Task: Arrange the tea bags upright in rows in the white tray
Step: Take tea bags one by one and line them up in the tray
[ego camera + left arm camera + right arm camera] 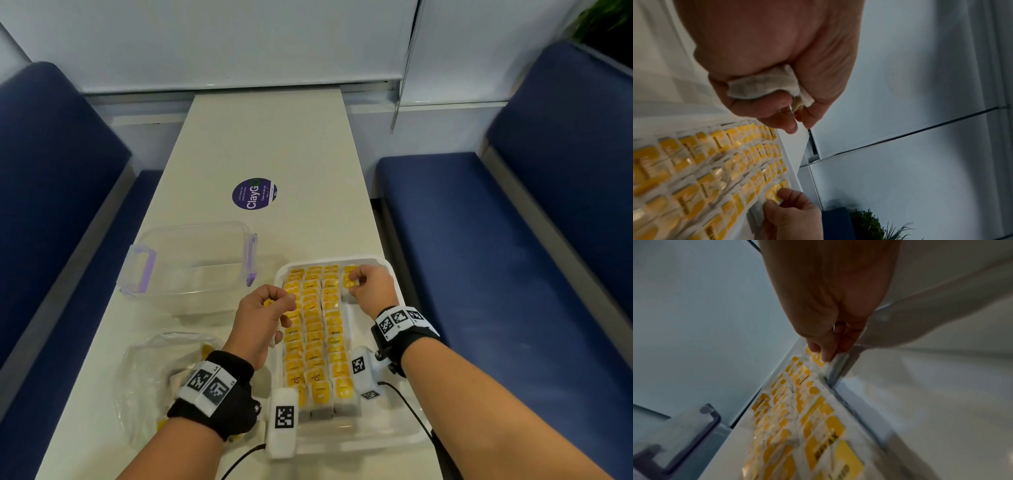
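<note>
The white tray [404, 440] sits at the table's near right and holds three long rows of upright yellow-tagged tea bags [313, 329]. A short fourth row stands at the tray's far right. My right hand [370, 286] pinches the nearest tea bag of that fourth row [349, 284], also seen as the tea bag [819, 361] under my right fingertips [826, 355]. My left hand [265, 315] hovers over the tray's left edge, fingers curled round a tea bag [764, 86] whose yellow tag [268, 303] peeks out.
A clear plastic container [188, 263] with purple clips stands left of the tray. A crumpled clear bag [144, 377] with a few tea bags lies at the near left. A purple round sticker [254, 193] marks the table's middle. Blue benches [479, 257] flank the table.
</note>
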`<move>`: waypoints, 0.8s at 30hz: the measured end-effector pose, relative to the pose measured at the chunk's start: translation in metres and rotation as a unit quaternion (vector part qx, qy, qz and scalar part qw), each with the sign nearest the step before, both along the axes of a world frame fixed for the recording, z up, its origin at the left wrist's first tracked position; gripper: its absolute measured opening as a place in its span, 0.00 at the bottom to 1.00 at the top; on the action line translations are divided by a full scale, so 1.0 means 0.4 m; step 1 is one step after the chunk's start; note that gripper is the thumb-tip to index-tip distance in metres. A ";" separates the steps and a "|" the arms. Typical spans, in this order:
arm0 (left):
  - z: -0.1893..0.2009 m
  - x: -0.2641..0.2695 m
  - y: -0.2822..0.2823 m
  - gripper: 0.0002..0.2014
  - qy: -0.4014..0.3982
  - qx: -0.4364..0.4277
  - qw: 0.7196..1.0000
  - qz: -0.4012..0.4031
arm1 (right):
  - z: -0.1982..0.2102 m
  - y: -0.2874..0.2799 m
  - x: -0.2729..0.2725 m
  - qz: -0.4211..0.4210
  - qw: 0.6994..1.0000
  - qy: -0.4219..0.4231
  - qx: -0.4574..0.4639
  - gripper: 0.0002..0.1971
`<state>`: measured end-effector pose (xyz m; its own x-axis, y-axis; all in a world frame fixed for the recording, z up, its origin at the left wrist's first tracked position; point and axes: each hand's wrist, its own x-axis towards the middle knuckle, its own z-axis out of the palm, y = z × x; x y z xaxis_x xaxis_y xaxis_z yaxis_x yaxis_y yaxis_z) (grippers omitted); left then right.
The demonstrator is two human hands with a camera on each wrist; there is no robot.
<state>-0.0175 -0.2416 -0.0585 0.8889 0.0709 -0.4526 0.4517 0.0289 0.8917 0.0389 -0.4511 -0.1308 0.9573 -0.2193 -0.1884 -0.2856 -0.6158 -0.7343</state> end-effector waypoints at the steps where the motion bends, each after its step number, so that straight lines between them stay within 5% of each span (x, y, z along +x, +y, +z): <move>1: -0.001 0.000 0.000 0.07 0.002 0.001 1.000 0.000 | -0.003 0.000 -0.001 0.001 1.000 -0.003 -0.009 0.11; 17: -0.001 -0.002 -0.005 0.07 0.012 0.008 1.000 -0.003 | -0.012 0.016 0.002 -0.035 0.997 -0.065 -0.035 0.11; 24: -0.004 -0.004 -0.005 0.07 0.020 0.001 1.000 -0.004 | -0.018 0.024 0.008 -0.022 0.997 0.019 -0.066 0.09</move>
<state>-0.0190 -0.2436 -0.0601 0.8703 0.0654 -0.4881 0.4877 0.0229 0.8727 0.0421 -0.4414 -0.1382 0.9387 -0.2873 -0.1905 -0.3410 -0.6929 -0.6353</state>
